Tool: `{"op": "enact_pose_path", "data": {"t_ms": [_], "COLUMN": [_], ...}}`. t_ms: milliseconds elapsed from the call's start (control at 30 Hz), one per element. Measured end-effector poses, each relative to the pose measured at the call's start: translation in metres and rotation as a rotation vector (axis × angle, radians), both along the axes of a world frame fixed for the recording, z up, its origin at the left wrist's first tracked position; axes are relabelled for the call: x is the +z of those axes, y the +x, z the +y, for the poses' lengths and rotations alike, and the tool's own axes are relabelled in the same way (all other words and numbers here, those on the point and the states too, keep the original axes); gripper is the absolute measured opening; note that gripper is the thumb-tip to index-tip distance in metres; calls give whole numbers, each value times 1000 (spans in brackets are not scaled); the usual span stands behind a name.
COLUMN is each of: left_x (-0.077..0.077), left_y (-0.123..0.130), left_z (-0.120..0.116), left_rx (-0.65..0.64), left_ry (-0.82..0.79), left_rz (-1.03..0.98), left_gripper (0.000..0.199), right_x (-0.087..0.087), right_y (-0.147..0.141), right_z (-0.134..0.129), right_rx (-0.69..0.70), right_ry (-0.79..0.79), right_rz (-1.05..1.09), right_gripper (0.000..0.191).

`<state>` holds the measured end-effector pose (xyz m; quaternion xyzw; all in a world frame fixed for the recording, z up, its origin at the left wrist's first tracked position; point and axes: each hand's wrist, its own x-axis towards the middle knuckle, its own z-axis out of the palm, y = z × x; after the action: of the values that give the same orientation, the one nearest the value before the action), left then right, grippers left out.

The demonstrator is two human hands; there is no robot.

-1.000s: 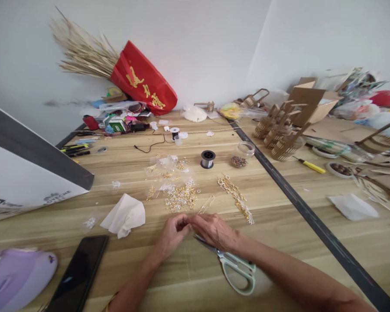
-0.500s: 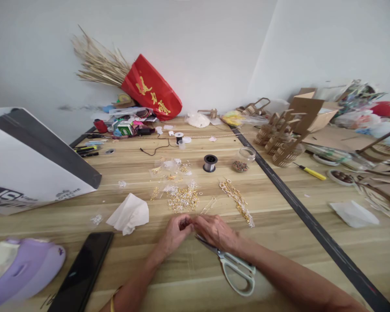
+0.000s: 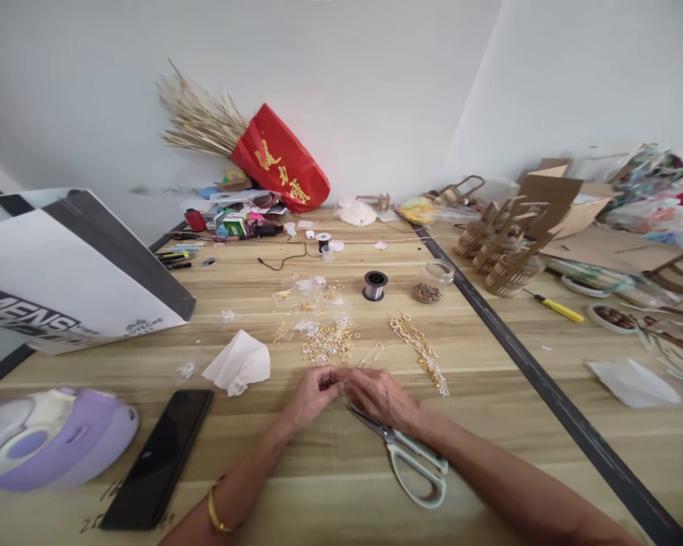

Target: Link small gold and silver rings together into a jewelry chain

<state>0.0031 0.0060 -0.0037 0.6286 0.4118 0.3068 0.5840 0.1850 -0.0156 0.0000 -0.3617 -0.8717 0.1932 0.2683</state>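
My left hand (image 3: 317,393) and my right hand (image 3: 382,396) meet fingertip to fingertip low over the table. Both are closed in a pinch; whatever lies between the fingers is too small to make out. Under my right hand and forearm lie scissors (image 3: 415,485) with pale handles, their blades pointing toward my fingers. Just beyond my hands spreads a pile of small gold and silver findings (image 3: 328,343). A few thin pins or wire pieces (image 3: 371,353) sit beside it. To the right lies a bundle of gold and silver chains (image 3: 418,350).
A spool of wire (image 3: 375,286) and a clear jar of beads (image 3: 431,288) stand farther back. On the left are a crumpled tissue (image 3: 239,362), a black phone (image 3: 159,459), a purple-and-white container (image 3: 62,440) and a large box (image 3: 85,280). A yellow-handled tool (image 3: 561,307) lies right of the dark strip.
The view has turned slightly left, so the table things appear farther right. My hands stay together, fingers pinched, with only a small shift of the fingertips. The scissors lie where they were.
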Motion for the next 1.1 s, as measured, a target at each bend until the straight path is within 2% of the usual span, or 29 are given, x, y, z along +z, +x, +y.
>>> {"op": "enact_pose_path", "data": {"t_ms": [300,467,867,1100], "left_x": [-1,-3,1,-1], "left_y": [-2,-2,-1,1], "left_z": [0,0,0,0], "left_rx": [-41,-19,-11,-3], "left_ry": [48,30,11,22], "left_rz": [38,44,19,15], "left_gripper": [22,22,20,18], "right_x": [-10,-10,-9,-6], "right_y": [0,0,1,-1], "right_z": [3,4,3,2], "right_rx": [-64,-51,-39,-37], "right_ry": [120,102,104,184], "right_rz": [-39,-54,-73,-121], "right_gripper": [12,14,11,12]}}
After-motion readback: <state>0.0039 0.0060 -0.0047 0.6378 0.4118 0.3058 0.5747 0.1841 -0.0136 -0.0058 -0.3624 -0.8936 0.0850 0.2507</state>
